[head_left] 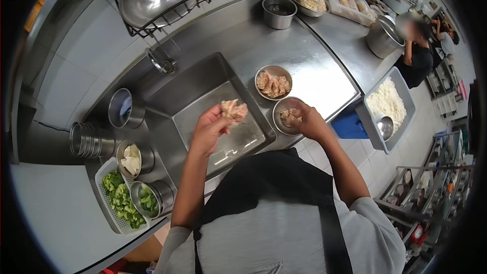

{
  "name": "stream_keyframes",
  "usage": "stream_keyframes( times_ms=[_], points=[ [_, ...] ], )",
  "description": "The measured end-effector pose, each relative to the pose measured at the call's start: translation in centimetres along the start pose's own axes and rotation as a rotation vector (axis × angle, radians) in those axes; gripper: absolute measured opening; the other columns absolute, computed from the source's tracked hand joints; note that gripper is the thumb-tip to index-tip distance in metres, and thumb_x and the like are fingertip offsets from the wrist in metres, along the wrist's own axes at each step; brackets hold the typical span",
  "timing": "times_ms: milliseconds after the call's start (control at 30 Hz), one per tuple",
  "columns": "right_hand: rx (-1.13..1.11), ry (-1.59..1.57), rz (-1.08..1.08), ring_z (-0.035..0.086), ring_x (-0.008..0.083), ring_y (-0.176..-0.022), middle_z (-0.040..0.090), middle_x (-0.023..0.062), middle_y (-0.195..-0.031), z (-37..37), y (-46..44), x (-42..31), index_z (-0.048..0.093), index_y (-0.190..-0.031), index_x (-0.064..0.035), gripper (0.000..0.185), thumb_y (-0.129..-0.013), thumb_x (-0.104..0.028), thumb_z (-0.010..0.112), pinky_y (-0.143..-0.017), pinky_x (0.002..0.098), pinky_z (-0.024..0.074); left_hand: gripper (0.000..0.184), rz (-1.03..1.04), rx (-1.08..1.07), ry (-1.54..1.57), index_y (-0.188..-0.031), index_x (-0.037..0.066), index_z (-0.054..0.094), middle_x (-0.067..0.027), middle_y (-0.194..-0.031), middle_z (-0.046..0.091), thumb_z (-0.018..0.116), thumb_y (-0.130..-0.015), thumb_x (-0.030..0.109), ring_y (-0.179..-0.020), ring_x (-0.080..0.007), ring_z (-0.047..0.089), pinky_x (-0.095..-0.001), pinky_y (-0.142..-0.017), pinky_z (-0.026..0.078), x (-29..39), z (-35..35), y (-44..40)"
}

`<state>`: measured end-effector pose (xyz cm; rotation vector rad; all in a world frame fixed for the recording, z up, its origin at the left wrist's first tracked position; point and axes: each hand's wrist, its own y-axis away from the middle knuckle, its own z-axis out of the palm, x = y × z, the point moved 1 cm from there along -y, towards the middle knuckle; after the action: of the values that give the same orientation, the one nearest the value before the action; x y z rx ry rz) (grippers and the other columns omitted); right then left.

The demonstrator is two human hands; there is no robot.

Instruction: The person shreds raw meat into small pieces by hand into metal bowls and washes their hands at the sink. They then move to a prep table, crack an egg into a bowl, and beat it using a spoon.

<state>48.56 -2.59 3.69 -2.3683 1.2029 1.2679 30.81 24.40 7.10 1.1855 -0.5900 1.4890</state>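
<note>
My left hand (210, 128) is closed around a pale pink piece of raw meat (233, 112), which looks like chicken, held up over the sink (195, 122). Over the lower metal bowl (277, 123) is my right hand (310, 122), its fingers down by the small meat pieces (289, 116) inside. Whether those fingers grip a piece is hidden. Just behind that bowl stands a second metal bowl (257, 85), filled with more raw meat (274, 83). Both bowls rest on the steel counter to the right of the sink.
At left are a basket of broccoli (119, 198), stacked metal cups (91, 139) and several metal pots. A faucet (165, 65) stands behind the sink. To the right sits a grey tub (408, 106) of white, rice-like food with a metal bowl inside. Another person (418, 53) stands farther back.
</note>
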Motion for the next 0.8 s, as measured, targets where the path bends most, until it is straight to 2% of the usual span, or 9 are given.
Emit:
stream_keyframes(
  times_ms=[33,67,167,267,367,400,500,600,800],
  points=[
    [0.023,0.488,-0.129,0.064,0.0389,-0.118,0.063,0.0199,-0.133,0.0,0.6,-0.6,0.055,-0.139,-0.0056,0.054,-0.09,-0.02,0.071,-0.099,0.0429,0.0543,0.034,-0.019,-0.008,0.012,-0.131,0.001,0.06,-0.0072,-0.114,0.074,0.061,-0.097,0.003,-0.095,-0.0096,0.07,-0.0179,-0.059,0.046,0.3,0.3,0.1],
    [-0.055,0.627,-0.124,0.06,0.0414,-0.123,0.058,0.0184,-0.142,0.5,0.3,-0.3,0.052,-0.146,-0.0088,0.067,-0.087,-0.027,0.078,-0.101,0.0445,0.0532,0.036,-0.041,-0.02,0.025,-0.133,0.001,0.059,-0.0073,-0.117,0.074,0.059,-0.097,0.003,-0.099,-0.0105,0.071,-0.0179,-0.061,0.048,0.6,0.7,0.3],
    [-0.231,0.134,-0.144,0.059,0.0354,-0.126,0.055,0.0158,-0.147,0.6,-0.8,-2.3,0.051,-0.147,-0.0087,0.07,-0.086,-0.028,0.081,-0.1,0.0419,0.0536,0.037,-0.062,-0.051,0.039,-0.135,0.001,0.058,-0.0078,-0.12,0.073,0.057,-0.098,0.003,-0.106,-0.0127,0.071,-0.0185,-0.064,0.052,1.3,1.5,0.3],
    [-0.185,-0.289,-0.279,0.061,0.0341,-0.121,0.059,0.0197,-0.135,0.5,-0.1,-9.0,0.055,-0.143,-0.009,0.068,-0.083,-0.028,0.081,-0.097,0.0441,0.0522,0.034,-0.069,-0.048,0.03,-0.132,0.001,0.06,-0.0082,-0.12,0.073,0.06,-0.098,0.004,-0.105,-0.0135,0.072,-0.0198,-0.066,0.054,1.0,1.8,0.1],
    [-0.091,-0.267,-0.505,0.063,0.0328,-0.113,0.062,0.0175,-0.125,0.8,-0.1,-12.3,0.054,-0.141,-0.0074,0.069,-0.081,-0.026,0.084,-0.093,0.0404,0.0532,0.029,-0.037,-0.018,0.058,-0.127,0.002,0.064,-0.008,-0.117,0.074,0.063,-0.098,0.006,-0.102,-0.0136,0.072,-0.0209,-0.067,0.056,-0.1,2.0,-0.2],
    [-0.087,-0.135,-0.54,0.063,0.0272,-0.115,0.06,0.013,-0.133,1.0,-0.5,-12.5,0.054,-0.14,-0.0069,0.069,-0.082,-0.028,0.086,-0.091,0.0387,0.0541,0.027,-0.018,-0.001,0.075,-0.124,0.003,0.065,-0.0079,-0.116,0.074,0.065,-0.098,0.007,-0.101,-0.0136,0.072,-0.0212,-0.068,0.056,-0.2,2.3,-0.3],
    [0.029,-0.078,-0.638,0.064,0.0295,-0.11,0.063,0.013,-0.124,1.7,-0.7,-12.9,0.058,-0.134,-0.0061,0.061,-0.082,-0.026,0.085,-0.09,0.039,0.054,0.022,0.048,0.072,0.189,-0.119,0.005,0.067,-0.0064,-0.112,0.074,0.067,-0.097,0.007,-0.094,-0.0131,0.072,-0.022,-0.068,0.056,-0.5,3.9,-0.1],
    [0.002,-0.056,-0.613,0.066,0.0325,-0.104,0.065,0.0136,-0.116,1.7,-0.9,-13.0,0.061,-0.127,-0.0057,0.05,-0.084,-0.021,0.082,-0.088,0.0395,0.0544,0.021,0.029,0.119,0.143,-0.117,0.005,0.067,-0.0055,-0.108,0.074,0.067,-0.097,0.007,-0.096,-0.0137,0.071,-0.0251,-0.074,0.056,-0.9,3.6,0.1],
    [-0.041,-0.267,-0.542,0.068,0.0186,-0.095,0.067,0.0083,-0.107,1.8,-1.5,-12.1,0.063,-0.122,-0.0027,0.036,-0.089,-0.008,0.074,-0.084,0.0333,0.0555,0.023,0.002,0.047,0.222,-0.12,0.005,0.066,-0.0062,-0.113,0.072,0.065,-0.1,0.015,-0.105,-0.0165,0.068,-0.0314,-0.088,0.052,-0.1,3.2,0.6]
  ],
)
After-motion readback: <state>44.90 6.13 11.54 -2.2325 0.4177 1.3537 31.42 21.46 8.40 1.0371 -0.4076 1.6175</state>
